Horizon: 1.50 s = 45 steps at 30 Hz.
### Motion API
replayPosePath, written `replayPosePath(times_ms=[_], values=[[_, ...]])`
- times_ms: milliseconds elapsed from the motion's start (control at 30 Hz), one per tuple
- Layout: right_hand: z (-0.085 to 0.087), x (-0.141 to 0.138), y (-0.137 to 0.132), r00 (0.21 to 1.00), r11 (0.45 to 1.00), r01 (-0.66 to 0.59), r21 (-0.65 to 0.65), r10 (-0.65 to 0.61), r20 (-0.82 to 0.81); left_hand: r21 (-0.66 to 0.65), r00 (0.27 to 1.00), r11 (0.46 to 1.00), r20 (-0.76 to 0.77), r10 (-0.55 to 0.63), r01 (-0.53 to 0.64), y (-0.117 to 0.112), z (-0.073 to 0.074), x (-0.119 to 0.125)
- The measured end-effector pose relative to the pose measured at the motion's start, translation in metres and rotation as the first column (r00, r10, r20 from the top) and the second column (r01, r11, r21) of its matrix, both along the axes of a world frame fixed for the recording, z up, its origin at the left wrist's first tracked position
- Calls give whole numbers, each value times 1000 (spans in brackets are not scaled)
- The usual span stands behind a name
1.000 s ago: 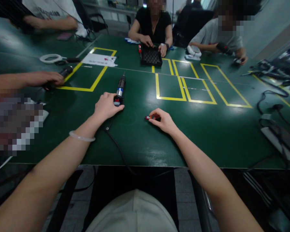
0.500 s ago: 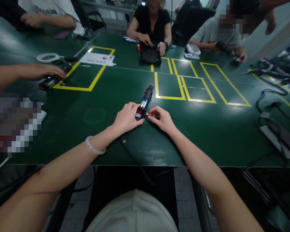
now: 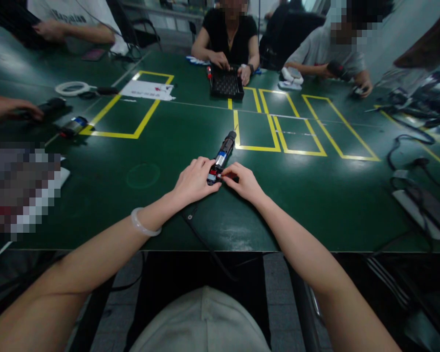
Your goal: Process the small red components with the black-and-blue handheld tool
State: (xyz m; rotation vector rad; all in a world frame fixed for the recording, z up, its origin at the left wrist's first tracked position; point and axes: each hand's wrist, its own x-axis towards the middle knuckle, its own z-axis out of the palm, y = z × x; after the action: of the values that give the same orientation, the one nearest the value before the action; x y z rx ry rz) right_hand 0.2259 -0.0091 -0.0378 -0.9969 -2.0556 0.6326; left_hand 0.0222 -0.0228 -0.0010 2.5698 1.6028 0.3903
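Observation:
A slim black power tool (image 3: 227, 143) lies slanted on the green table, its thin tip pointing away from me. Its side is open, showing a silver and blue cylinder (image 3: 222, 159) and red parts near the close end. My left hand (image 3: 195, 180) is wrapped around that close end and holds it against the table. The fingertips of my right hand (image 3: 245, 180) are pinched at the tool's right side, on a small reddish piece (image 3: 220, 175) that they mostly hide.
A black cable (image 3: 201, 234) runs off the table's front edge. At left, a co-worker's hand (image 3: 25, 108) is beside a similar tool (image 3: 74, 126). Opposite, a person handles a black tray (image 3: 226, 83). Yellow tape (image 3: 258, 147) marks rectangles. Cables (image 3: 407, 142) lie at right.
My right fingertips have moved slightly left, closer against the tool, and the small piece shows less. At left, the co-worker's hand has moved left off the similar tool, with a dark part.

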Motion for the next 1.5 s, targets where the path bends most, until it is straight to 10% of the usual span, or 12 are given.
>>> replayPosePath(times_ms=[800, 1500], values=[[-2, 3, 1, 998, 998, -4, -61, 0, -67, 33, 979, 993, -166, 119, -115, 12, 5, -11], [-3, 5, 1, 1000, 995, 3, -98, -5, -14, -12, 801, 822, -232, 552, -570, 104, 1, -208]])
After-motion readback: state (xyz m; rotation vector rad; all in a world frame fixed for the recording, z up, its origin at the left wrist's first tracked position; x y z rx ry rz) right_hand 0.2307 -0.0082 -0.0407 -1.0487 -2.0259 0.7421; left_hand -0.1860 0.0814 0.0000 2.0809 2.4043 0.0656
